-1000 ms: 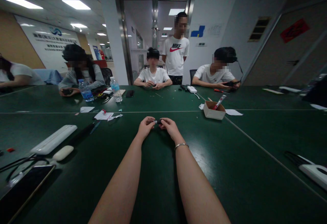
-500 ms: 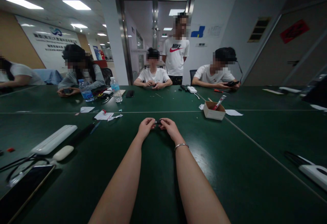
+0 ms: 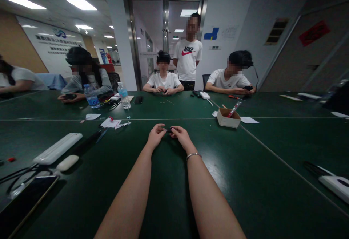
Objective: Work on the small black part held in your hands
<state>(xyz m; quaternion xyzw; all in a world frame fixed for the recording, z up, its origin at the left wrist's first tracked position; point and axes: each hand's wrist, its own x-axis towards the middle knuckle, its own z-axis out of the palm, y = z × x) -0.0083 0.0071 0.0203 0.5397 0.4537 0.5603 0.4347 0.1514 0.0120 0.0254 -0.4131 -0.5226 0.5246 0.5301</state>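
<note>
A small black object (image 3: 169, 130) with a light tip at its left end is between my hands, just above the green table (image 3: 169, 181). My right hand (image 3: 180, 136) pinches its dark body between thumb and fingers. At the light tip, my left hand (image 3: 156, 136) has its thumb close to or against the end, and its index finger is raised a little. Whether the left fingers grip the tip is too small to tell.
At the left lie a phone (image 3: 29, 202), a white power bank (image 3: 58, 149), a white oval case (image 3: 68, 163) and cables. Ahead are paper scraps (image 3: 110, 122), two bottles (image 3: 124, 95) and a small box (image 3: 228, 122). Several people are across the table.
My left index finger has lifted slightly away from the small object. My right hand keeps its hold. Across the table, the person at the right has lowered the dark device a little.
</note>
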